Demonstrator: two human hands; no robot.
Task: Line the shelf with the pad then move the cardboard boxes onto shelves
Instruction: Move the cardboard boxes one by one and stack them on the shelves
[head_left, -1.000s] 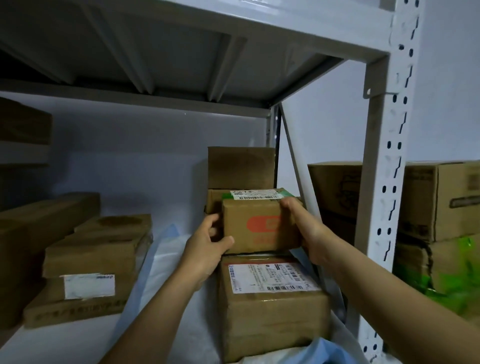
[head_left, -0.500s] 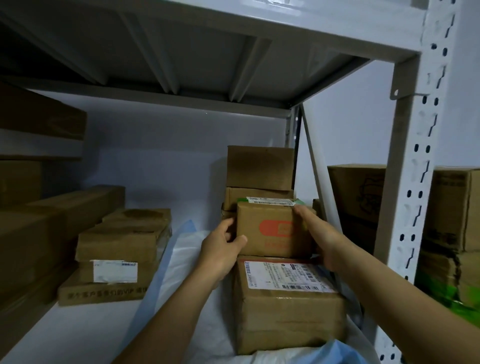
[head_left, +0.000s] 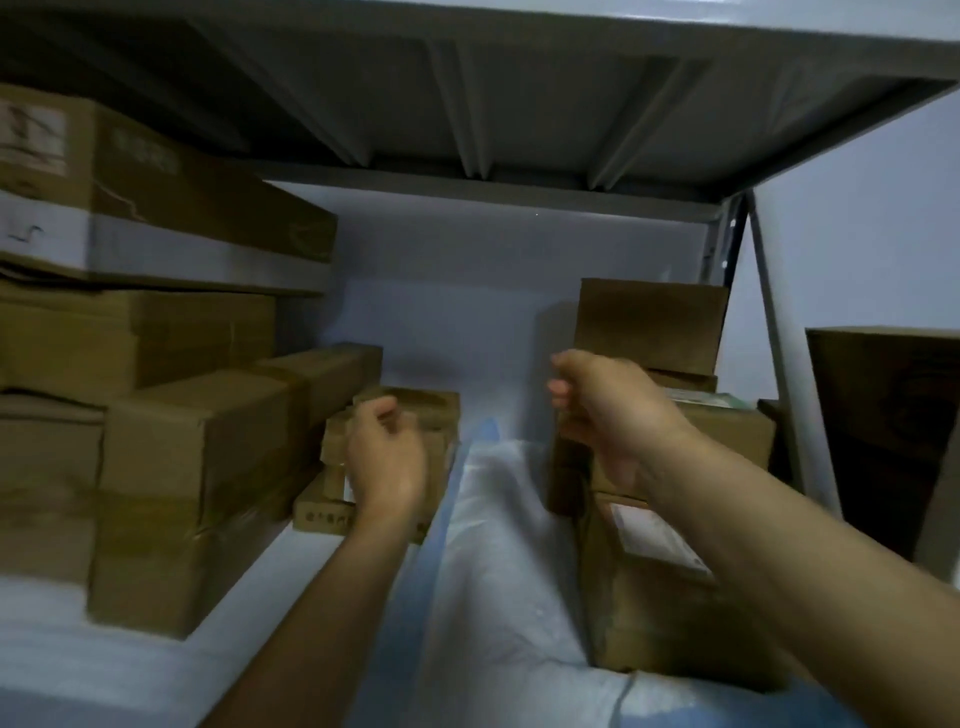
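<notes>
- Left grip (head_left: 387, 457): fingers loosely curled and apart from the thumb, with nothing between them. It is raised above the shelf (head_left: 104, 670).
- Right grip (head_left: 608, 415): fingers curled inward, holding nothing. It sits in front of the right-hand stack, but the blur hides whether it touches the stack.
- Pad (head_left: 498, 545): a thin white sheet with a pale blue edge. It lies on the shelf between the two grips and below them, wrinkled, and runs under the stack beneath the right grip.
- Large box (head_left: 660, 613): plain brown cardboard with a white label (head_left: 654, 535) on top. It stands on the pad directly under the right forearm.
- Small box (head_left: 737, 436): brown with a strip of green on its top edge. It rests on the large box, just behind the right grip.
- Rear box (head_left: 649, 322): brown and unmarked, above and behind the right grip, on top of the stack at the back.
- Flat boxes (head_left: 431, 410): a low brown stack just behind the left grip, beside the pad's blue edge.
- Side boxes (head_left: 192, 467): larger brown cartons with creased tape, stacked outboard of the left grip.
- Upper shelf (head_left: 519, 104): its ribbed grey underside is above both grips.
</notes>
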